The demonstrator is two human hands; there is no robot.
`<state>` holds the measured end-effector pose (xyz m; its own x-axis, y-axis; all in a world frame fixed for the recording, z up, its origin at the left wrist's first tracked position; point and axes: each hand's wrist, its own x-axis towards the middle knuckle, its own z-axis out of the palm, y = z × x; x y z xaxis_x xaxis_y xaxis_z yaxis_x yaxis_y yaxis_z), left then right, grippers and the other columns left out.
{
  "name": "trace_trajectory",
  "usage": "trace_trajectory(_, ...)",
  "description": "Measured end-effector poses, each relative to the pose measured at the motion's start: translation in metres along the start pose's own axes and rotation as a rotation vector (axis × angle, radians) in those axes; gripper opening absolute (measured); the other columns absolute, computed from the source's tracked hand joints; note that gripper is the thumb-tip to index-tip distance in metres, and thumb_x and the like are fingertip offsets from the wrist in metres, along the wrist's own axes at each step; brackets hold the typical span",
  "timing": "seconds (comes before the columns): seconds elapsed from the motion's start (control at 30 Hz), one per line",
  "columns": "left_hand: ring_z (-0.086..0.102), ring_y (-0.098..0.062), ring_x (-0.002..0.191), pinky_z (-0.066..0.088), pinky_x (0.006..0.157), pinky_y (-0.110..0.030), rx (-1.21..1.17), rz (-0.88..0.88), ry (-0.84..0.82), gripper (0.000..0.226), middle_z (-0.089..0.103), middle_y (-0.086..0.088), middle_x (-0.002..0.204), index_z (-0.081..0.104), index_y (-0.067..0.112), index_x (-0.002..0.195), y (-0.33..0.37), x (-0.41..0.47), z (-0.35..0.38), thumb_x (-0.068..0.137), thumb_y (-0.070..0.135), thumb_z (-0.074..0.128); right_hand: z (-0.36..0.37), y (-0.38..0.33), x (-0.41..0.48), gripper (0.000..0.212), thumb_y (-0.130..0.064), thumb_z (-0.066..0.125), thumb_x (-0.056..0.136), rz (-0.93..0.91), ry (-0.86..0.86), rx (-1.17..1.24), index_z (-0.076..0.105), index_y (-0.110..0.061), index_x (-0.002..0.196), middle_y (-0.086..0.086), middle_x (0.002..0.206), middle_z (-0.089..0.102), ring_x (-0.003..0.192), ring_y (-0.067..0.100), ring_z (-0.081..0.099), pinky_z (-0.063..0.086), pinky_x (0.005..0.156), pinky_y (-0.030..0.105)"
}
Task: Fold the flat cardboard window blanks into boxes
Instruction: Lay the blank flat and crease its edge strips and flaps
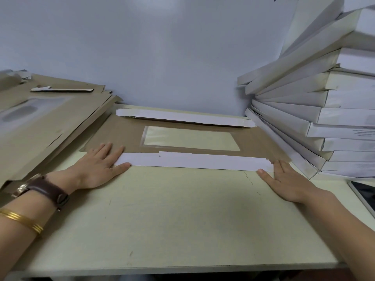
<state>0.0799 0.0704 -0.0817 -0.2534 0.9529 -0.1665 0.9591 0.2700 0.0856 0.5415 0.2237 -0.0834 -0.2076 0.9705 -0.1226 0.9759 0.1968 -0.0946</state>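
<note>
A brown cardboard blank (125, 134) with a clear window (190, 138) lies flat on the table, brown side up. Its near flap (192, 161) is folded over, white side up; the far flap (182, 117) is also folded over, white. My left hand (101, 165) lies flat, fingers spread, on the left end of the near flap and the blank. My right hand (284, 181) presses flat at the flap's right end, thumb along the fold edge. Neither hand grips anything.
A stack of flat brown blanks (40, 122) lies at the left, overlapping the table edge. A tall leaning pile of folded white boxes (324, 102) stands at the right against the wall. A dark phone or tablet (363, 191) lies at the right. The pale tabletop (172, 220) spreads in front.
</note>
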Motion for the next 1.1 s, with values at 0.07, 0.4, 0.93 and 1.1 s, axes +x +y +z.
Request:
trace_trajectory(0.07, -0.01, -0.022, 0.149, 0.0, 0.12, -0.035, -0.026, 0.001, 0.005, 0.076, -0.001, -0.01, 0.161, -0.002, 0.027, 0.154, 0.0, -0.001, -0.001, 0.092, 0.066, 0.017, -0.001, 0.003, 0.0, 0.096, -0.075, 0.012, 0.085, 0.018, -0.014, -0.008, 0.001, -0.009, 0.154, 0.002, 0.162, 0.002, 0.149, 0.014, -0.001, 0.013, 0.12, 0.037)
trace_trajectory(0.4, 0.036, -0.03, 0.124, 0.033, 0.104, -0.039, -0.318, -0.026, 0.219, 0.059, 0.041, -0.008, 0.123, 0.038, 0.008, 0.111, 0.003, -0.005, -0.003, 0.086, 0.059, 0.054, -0.007, -0.003, -0.001, 0.074, -0.067, 0.032, 0.09, -0.019, 0.101, 0.067, 0.012, -0.025, 0.148, 0.005, 0.148, 0.025, 0.139, 0.02, 0.026, 0.034, 0.107, 0.042)
trace_trajectory(0.93, 0.015, -0.027, 0.145, 0.017, 0.117, -0.041, -0.018, 0.387, 0.443, 0.045, 0.029, -0.008, 0.153, 0.051, 0.011, 0.136, 0.037, -0.002, -0.003, 0.095, 0.031, 0.054, -0.001, -0.041, 0.003, 0.064, -0.054, 0.03, 0.098, -0.174, 0.242, -0.096, 0.015, -0.026, 0.153, 0.004, 0.16, 0.002, 0.144, 0.021, 0.002, 0.021, 0.112, 0.041)
trace_trajectory(1.1, 0.04, -0.017, 0.13, 0.029, 0.105, -0.027, -0.089, 0.355, 0.35, 0.039, 0.043, 0.003, 0.141, 0.052, 0.011, 0.13, 0.049, 0.001, -0.003, 0.098, 0.033, 0.045, 0.002, -0.053, 0.006, 0.057, -0.051, 0.036, 0.097, -0.246, 0.274, -0.094, 0.034, -0.019, 0.144, 0.005, 0.131, 0.034, 0.122, 0.022, 0.029, 0.03, 0.102, 0.035)
